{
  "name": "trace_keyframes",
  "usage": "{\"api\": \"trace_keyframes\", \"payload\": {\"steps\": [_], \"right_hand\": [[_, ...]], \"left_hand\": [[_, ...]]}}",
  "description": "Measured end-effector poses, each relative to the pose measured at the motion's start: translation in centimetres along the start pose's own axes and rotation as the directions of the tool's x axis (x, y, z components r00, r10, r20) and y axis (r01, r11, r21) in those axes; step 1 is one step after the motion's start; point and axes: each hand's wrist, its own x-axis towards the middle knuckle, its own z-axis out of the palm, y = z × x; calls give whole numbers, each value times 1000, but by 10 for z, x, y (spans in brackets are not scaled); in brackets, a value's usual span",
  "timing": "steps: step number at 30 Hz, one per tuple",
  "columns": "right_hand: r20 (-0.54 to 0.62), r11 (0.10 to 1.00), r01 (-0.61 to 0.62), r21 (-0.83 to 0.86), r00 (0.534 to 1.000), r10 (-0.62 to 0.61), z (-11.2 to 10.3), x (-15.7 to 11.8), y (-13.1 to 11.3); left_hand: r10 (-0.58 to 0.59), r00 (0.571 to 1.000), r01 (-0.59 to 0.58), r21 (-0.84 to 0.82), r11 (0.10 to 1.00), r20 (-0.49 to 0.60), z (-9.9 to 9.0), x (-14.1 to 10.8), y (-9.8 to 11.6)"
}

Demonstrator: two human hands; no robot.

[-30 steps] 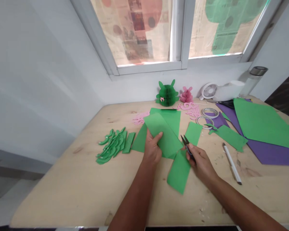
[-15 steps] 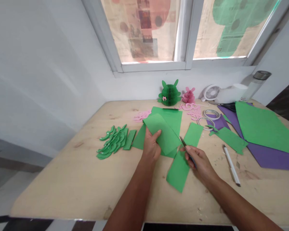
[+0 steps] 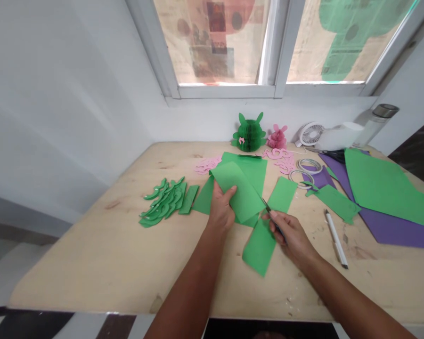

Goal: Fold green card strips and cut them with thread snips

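My left hand (image 3: pixel 222 205) grips a piece of green paper (image 3: pixel 240 195), with the thumb on top and the fingers underneath. The paper is raised over other green sheets. In my right hand (image 3: pixel 290 232) is a pair of small dark scissors (image 3: pixel 275 222), their tips at the right corner of the held paper. Beneath the scissors and right hand, a long green paper strip (image 3: pixel 260 249) lies on the table. A larger green sheet (image 3: pixel 256 172) lies behind the held piece, with a thin dark tool (image 3: pixel 250 156) at its far edge.
Cut green shapes (image 3: pixel 164 202) are piled at left, beside pink cutouts (image 3: pixel 207 165). Green (image 3: pixel 250 135) and pink (image 3: pixel 277 137) paper figures stand by the wall. Tape rolls (image 3: pixel 309 165), a white pen (image 3: pixel 335 239), purple sheets (image 3: pixel 395 226), a fan (image 3: pixel 311 134) and a bottle (image 3: pixel 374 123) are at right.
The view has shifted slightly. Both hands keep their holds, and the scissors' tips remain at the corner of the green paper, looking closer together than before.
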Motion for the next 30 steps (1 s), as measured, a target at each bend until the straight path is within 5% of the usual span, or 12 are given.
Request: {"api": "trace_keyframes", "payload": {"steps": [30], "right_hand": [[-27, 1000, -19, -4, 999, 19, 4, -1, -4]], "left_hand": [[3, 1000, -3, 1, 1000, 11, -1, 0, -3]]}}
